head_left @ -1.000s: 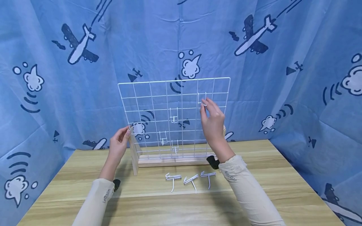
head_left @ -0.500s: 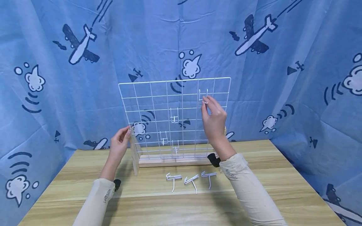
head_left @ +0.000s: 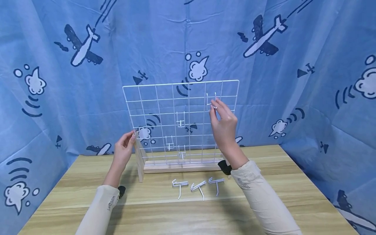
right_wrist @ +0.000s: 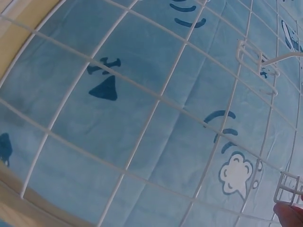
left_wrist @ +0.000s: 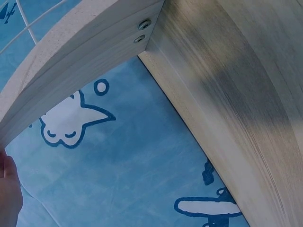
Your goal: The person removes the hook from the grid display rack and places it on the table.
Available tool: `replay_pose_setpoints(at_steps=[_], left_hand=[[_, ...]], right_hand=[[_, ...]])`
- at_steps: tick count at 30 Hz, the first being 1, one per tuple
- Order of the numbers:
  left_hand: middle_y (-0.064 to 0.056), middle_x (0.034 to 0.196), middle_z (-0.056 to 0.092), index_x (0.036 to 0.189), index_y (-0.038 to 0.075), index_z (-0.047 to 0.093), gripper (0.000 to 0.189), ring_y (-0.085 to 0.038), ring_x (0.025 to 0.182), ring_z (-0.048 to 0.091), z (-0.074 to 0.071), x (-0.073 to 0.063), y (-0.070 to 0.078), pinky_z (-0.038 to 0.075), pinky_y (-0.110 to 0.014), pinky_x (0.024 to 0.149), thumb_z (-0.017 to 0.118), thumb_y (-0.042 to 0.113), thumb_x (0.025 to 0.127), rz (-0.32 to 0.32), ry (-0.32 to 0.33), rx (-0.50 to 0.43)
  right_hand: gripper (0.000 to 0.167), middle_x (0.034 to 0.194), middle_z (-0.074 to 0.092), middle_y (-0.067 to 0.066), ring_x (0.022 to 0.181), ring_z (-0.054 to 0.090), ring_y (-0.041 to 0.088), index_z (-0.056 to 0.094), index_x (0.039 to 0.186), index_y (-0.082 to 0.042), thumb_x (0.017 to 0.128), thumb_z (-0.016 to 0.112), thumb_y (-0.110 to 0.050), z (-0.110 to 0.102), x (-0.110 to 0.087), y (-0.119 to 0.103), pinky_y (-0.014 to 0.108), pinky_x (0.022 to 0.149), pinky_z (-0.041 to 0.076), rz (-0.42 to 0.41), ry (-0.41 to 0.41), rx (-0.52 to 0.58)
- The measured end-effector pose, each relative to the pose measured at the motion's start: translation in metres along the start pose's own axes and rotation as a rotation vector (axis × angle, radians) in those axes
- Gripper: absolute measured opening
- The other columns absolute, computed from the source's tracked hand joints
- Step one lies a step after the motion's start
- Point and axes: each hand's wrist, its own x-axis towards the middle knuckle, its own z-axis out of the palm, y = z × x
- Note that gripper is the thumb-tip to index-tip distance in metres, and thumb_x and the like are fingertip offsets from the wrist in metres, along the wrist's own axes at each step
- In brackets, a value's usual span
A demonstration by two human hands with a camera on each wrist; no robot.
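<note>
By upper-rt grid [head_left: 189, 124], R grip [head_left: 224, 125] pinches wht hook [head_left: 209, 104]; L grip [head_left: 123, 148] holds wood upright [head_left: 139, 160].

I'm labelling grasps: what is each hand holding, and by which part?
The right hand pinches a white wire hook, apparently by its projecting prong. The left hand grips the pale wooden side support near its top.

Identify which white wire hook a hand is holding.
The uppermost hook, pinched by the right hand; three other hooks hang lower on the grid panel, and three more hooks lie on the table.
</note>
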Motion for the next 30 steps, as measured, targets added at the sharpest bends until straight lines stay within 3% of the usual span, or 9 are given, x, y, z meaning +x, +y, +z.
replay_pose_setpoints(at_steps=[10,19,23,28,30], left_hand=[[-0.016,0.132,0.055,0.135,0.002,0.051,0.042,-0.003,0.11,0.052,0.0,0.0,-0.006,0.042,-0.01,0.094,0.05,0.026,0.101,0.037,0.003,0.006],[-0.015,0.135,0.053,0.136,0.002,0.05,0.045,-0.016,0.121,0.051,0.0,0.003,-0.005,0.041,-0.011,0.097,0.049,0.031,0.101,0.033,0.009,0.026],[-0.015,0.134,0.053,0.136,0.003,0.05,0.044,-0.014,0.119,0.051,-0.001,0.003,-0.005,0.042,-0.011,0.096,0.049,0.03,0.101,0.022,0.003,0.014],[-0.013,0.132,0.055,0.136,0.003,0.051,0.043,-0.004,0.111,0.052,-0.001,0.002,-0.005,0.043,-0.01,0.094,0.05,0.028,0.101,0.022,-0.002,-0.008],[-0.013,0.131,0.055,0.135,0.003,0.051,0.042,-0.005,0.111,0.052,-0.001,0.001,-0.005,0.043,-0.011,0.094,0.05,0.027,0.101,0.028,-0.001,-0.014]], right_hand=[[0.022,0.11,0.067,0.025,0.099,0.066,0.037,0.069,0.106,0.008,0.084,0.068,0.008,-0.016,-0.014,0.006,0.045,0.079,0.057,-0.09,-0.07,0.003],[0.029,0.109,0.068,0.022,0.093,0.068,0.036,0.07,0.104,0.006,0.076,0.07,0.015,-0.03,-0.033,0.013,0.042,0.069,0.059,-0.22,-0.124,0.039],[0.036,0.11,0.067,0.022,0.089,0.068,0.036,0.07,0.106,0.005,0.072,0.071,0.017,-0.038,-0.042,0.016,0.038,0.06,0.059,-0.294,-0.154,0.05],[0.02,0.113,0.066,0.023,0.089,0.068,0.037,0.069,0.109,0.005,0.093,0.062,-0.005,-0.048,-0.057,0.022,0.039,0.063,0.058,-0.352,-0.204,0.048],[0.028,0.115,0.065,0.022,0.089,0.068,0.036,0.068,0.111,0.005,0.101,0.051,-0.016,-0.05,-0.061,0.024,0.038,0.064,0.058,-0.368,-0.229,0.046]])
